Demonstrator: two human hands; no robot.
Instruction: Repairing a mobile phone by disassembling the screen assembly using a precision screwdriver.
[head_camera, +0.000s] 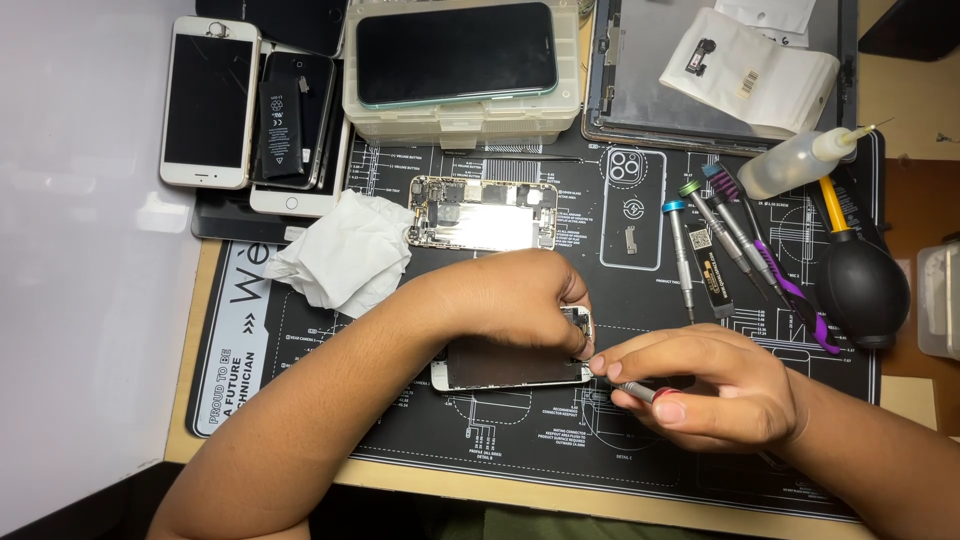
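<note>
White phone screen (510, 365) beneath both hands (520, 300)

My black rubber work mat (520, 440) carries white line diagrams. The crumpled tissue (345, 250) is white, the rubber blower bulb (862, 288) black, and my three metal screwdrivers (725, 235) wear blue, green and purple caps.

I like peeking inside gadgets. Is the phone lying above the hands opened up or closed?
Opened up. The phone body lies flat on the black mat with no screen on it, so its metal plate and small inner parts show.
</note>
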